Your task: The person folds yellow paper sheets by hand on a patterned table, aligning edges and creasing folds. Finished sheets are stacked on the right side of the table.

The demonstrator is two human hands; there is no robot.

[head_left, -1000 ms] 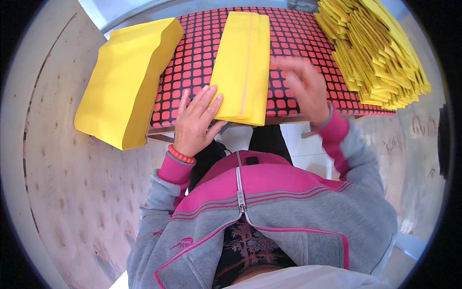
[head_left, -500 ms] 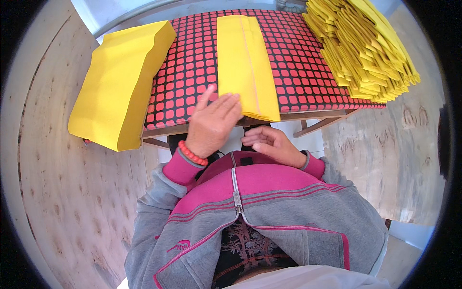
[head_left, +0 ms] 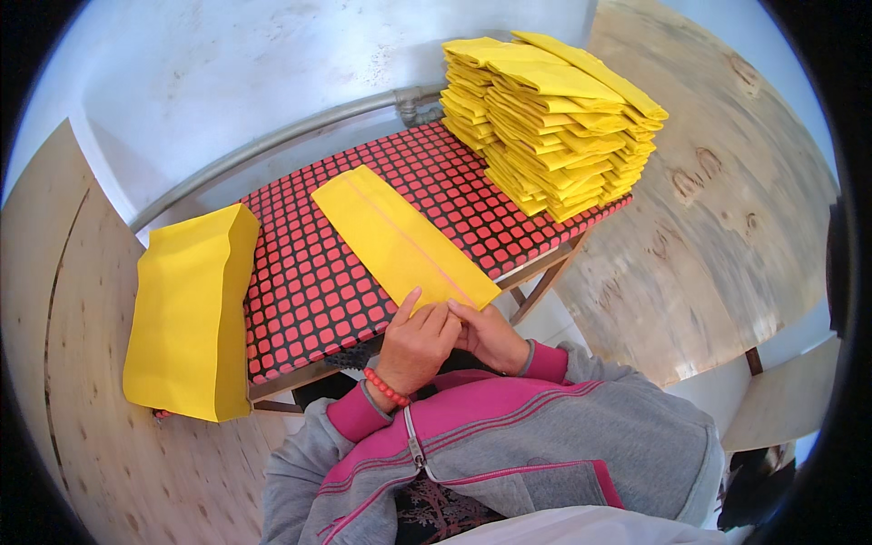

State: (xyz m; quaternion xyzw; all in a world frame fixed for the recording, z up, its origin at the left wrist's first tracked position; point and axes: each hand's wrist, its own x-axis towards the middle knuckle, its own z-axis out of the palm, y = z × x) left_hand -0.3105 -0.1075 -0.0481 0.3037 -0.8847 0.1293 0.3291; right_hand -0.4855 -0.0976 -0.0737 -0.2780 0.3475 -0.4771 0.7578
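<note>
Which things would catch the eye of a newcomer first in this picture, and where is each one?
Probably first the tall stack of folded yellow pieces at the table's far right, bright against the red-and-black patterned tabletop. Next comes the single folded yellow piece lying in the middle, with the left hand and right hand at its near end.

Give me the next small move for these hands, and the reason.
Probably lift the near end of the folded yellow piece: the left hand and right hand are both there, and a similar yellow stack stands farther right.
</note>
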